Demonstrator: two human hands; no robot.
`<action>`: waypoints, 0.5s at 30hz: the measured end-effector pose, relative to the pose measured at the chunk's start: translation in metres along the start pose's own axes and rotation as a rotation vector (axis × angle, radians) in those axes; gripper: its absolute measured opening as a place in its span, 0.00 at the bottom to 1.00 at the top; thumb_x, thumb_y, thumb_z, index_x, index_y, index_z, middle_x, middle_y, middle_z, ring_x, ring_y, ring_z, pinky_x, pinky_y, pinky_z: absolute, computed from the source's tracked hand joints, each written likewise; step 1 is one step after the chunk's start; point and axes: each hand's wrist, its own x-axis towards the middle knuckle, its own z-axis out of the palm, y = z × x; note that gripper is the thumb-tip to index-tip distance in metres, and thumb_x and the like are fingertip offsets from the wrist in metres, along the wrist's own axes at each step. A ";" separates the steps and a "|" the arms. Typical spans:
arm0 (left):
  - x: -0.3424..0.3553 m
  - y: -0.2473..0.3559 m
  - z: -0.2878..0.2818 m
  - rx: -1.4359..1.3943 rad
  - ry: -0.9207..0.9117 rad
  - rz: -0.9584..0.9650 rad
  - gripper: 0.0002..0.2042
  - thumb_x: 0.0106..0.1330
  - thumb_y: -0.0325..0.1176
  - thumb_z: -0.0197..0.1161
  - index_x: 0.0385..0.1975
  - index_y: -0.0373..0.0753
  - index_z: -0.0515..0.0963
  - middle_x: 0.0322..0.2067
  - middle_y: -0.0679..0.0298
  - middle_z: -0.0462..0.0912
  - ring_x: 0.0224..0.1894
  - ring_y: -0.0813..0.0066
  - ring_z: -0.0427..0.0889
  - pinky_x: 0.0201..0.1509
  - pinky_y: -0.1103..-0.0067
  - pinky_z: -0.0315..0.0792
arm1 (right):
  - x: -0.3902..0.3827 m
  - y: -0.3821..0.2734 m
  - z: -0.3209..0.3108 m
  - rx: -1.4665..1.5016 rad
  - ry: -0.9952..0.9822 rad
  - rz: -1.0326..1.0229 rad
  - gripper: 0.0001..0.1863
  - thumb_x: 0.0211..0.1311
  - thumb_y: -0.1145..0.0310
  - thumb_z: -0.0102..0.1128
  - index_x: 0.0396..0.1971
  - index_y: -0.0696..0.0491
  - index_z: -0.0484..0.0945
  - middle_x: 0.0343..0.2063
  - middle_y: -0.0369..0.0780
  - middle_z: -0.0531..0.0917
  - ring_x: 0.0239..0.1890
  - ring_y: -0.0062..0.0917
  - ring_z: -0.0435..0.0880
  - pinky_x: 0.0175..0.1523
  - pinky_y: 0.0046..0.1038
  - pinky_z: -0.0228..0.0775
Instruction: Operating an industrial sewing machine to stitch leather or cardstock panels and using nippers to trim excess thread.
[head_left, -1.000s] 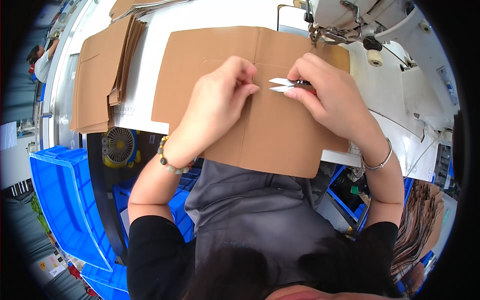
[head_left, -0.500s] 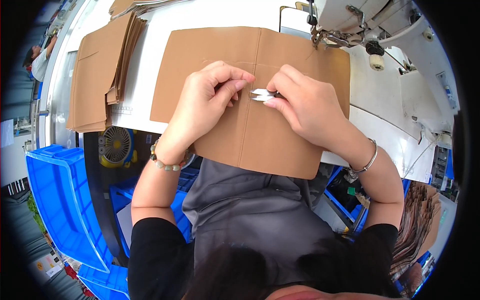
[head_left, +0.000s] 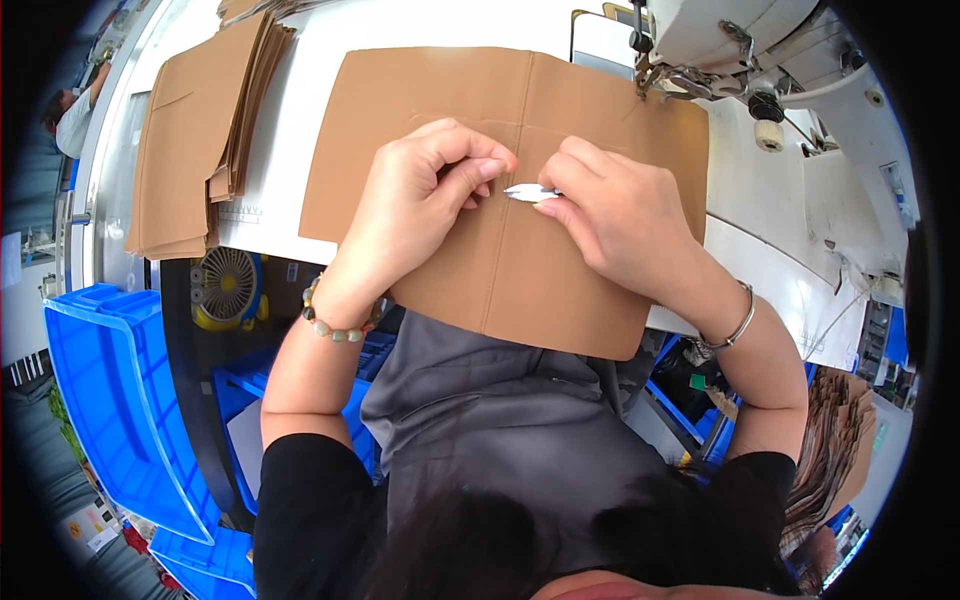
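Observation:
A brown leather-like panel with a stitched seam down its middle spans the table edge and my lap. In my right hand are small thread snips, their silver blades pressed together and pointing left at the seam. My left hand is closed in a pinch just left of the seam, close to the blade tips. Whatever thread its fingertips may hold is too fine to make out.
A white sewing machine stands at the upper right. On the left of the white table lies a stack of brown panels, with blue bins and a small yellow fan below. More stacked pieces sit at lower right.
The snips' blades, parted before, are now closed together. Both hands stay at almost the same place over the seam; the whole view has shifted slightly.

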 end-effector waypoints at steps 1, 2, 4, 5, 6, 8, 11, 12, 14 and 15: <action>0.000 0.000 0.000 0.006 0.002 0.002 0.06 0.72 0.24 0.61 0.39 0.33 0.86 0.34 0.69 0.80 0.33 0.86 0.78 0.37 0.86 0.77 | 0.000 0.001 0.000 0.016 0.005 0.001 0.09 0.59 0.68 0.67 0.34 0.50 0.74 0.31 0.37 0.77 0.32 0.32 0.84 0.31 0.34 0.74; -0.001 0.000 -0.001 0.006 0.003 0.002 0.06 0.72 0.24 0.61 0.39 0.33 0.86 0.34 0.69 0.80 0.33 0.86 0.78 0.37 0.86 0.77 | 0.000 0.001 0.001 0.015 0.004 0.000 0.09 0.59 0.68 0.67 0.34 0.50 0.74 0.31 0.37 0.77 0.32 0.32 0.84 0.31 0.34 0.74; -0.003 0.000 -0.004 -0.021 0.015 0.012 0.06 0.72 0.24 0.60 0.38 0.32 0.85 0.34 0.68 0.80 0.32 0.85 0.78 0.37 0.86 0.76 | 0.000 0.001 0.003 0.091 0.014 0.034 0.08 0.60 0.68 0.66 0.35 0.50 0.75 0.32 0.37 0.78 0.32 0.34 0.83 0.32 0.35 0.74; -0.005 0.001 -0.006 -0.020 0.018 0.014 0.06 0.72 0.24 0.60 0.38 0.32 0.85 0.34 0.68 0.80 0.32 0.85 0.78 0.37 0.86 0.76 | 0.000 0.003 0.001 0.091 0.015 0.030 0.08 0.60 0.68 0.66 0.35 0.50 0.75 0.32 0.37 0.78 0.32 0.34 0.83 0.32 0.35 0.74; -0.010 0.003 -0.011 -0.051 0.068 0.023 0.06 0.72 0.24 0.62 0.38 0.32 0.85 0.33 0.68 0.80 0.31 0.84 0.79 0.36 0.85 0.76 | 0.000 0.004 -0.002 0.118 0.040 0.069 0.08 0.61 0.68 0.65 0.36 0.51 0.75 0.32 0.37 0.78 0.32 0.34 0.83 0.33 0.35 0.74; -0.027 0.000 -0.028 -0.040 0.150 0.015 0.05 0.69 0.24 0.64 0.38 0.31 0.85 0.31 0.67 0.80 0.30 0.83 0.79 0.36 0.84 0.76 | -0.001 0.009 -0.005 0.151 0.061 0.107 0.07 0.62 0.68 0.65 0.36 0.51 0.75 0.33 0.37 0.79 0.33 0.35 0.83 0.34 0.35 0.73; -0.077 -0.017 -0.069 -0.049 0.355 -0.058 0.03 0.68 0.22 0.66 0.36 0.30 0.86 0.31 0.66 0.85 0.28 0.85 0.79 0.33 0.86 0.75 | -0.004 0.013 -0.006 0.173 0.042 0.177 0.07 0.64 0.67 0.64 0.37 0.52 0.75 0.35 0.38 0.80 0.33 0.36 0.83 0.36 0.35 0.74; -0.097 -0.028 -0.082 -0.058 0.414 -0.113 0.04 0.68 0.23 0.66 0.37 0.30 0.86 0.30 0.66 0.84 0.28 0.85 0.79 0.33 0.86 0.74 | -0.003 0.012 -0.006 0.144 0.027 0.184 0.08 0.64 0.67 0.64 0.37 0.52 0.75 0.35 0.39 0.80 0.33 0.37 0.83 0.37 0.35 0.74; -0.130 -0.051 -0.101 -0.011 0.530 -0.277 0.05 0.68 0.25 0.67 0.39 0.31 0.86 0.27 0.68 0.83 0.27 0.85 0.78 0.32 0.86 0.72 | -0.002 0.013 -0.004 0.108 0.014 0.182 0.08 0.65 0.67 0.63 0.38 0.53 0.75 0.35 0.40 0.79 0.34 0.38 0.82 0.38 0.34 0.73; -0.145 -0.061 -0.109 0.049 0.591 -0.389 0.06 0.68 0.27 0.68 0.39 0.32 0.86 0.26 0.68 0.83 0.27 0.86 0.78 0.30 0.86 0.71 | -0.001 0.012 -0.006 0.139 0.008 0.155 0.08 0.65 0.67 0.63 0.38 0.53 0.75 0.35 0.40 0.79 0.34 0.38 0.82 0.38 0.34 0.73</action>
